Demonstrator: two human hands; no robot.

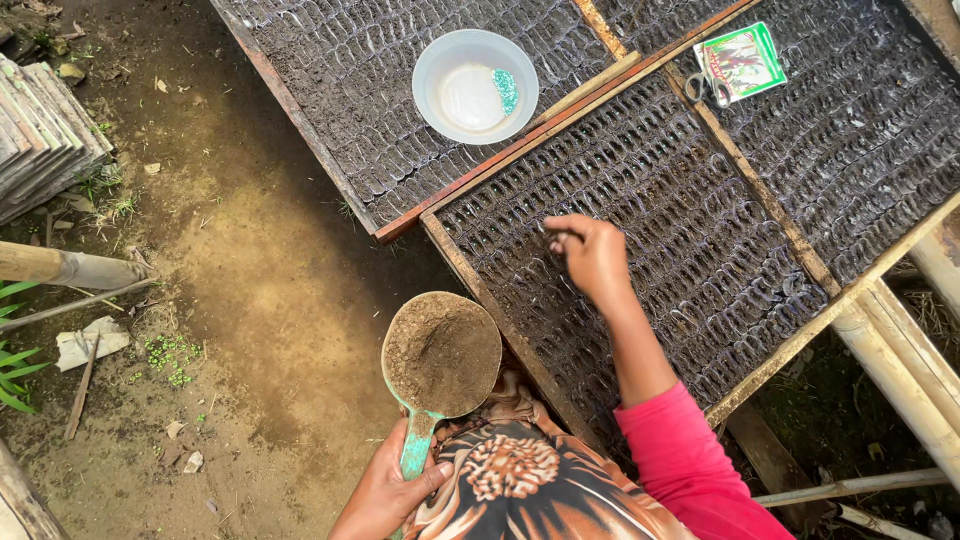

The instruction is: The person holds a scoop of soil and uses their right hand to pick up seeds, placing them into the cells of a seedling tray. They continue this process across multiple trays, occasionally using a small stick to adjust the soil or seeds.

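Soil-filled scoop (442,355), wooden seedling tray (660,215), bare dirt ground (250,260)

We see everything from a single head-worn camera that looks almost straight down from above our own chest, with our patterned clothing at the bottom edge. It sits well above the wooden-framed seedling tray (690,230), which fills the middle and right of the view. Left of that tray lies bare earth, and beyond it, at the top edge, lies a second tray.
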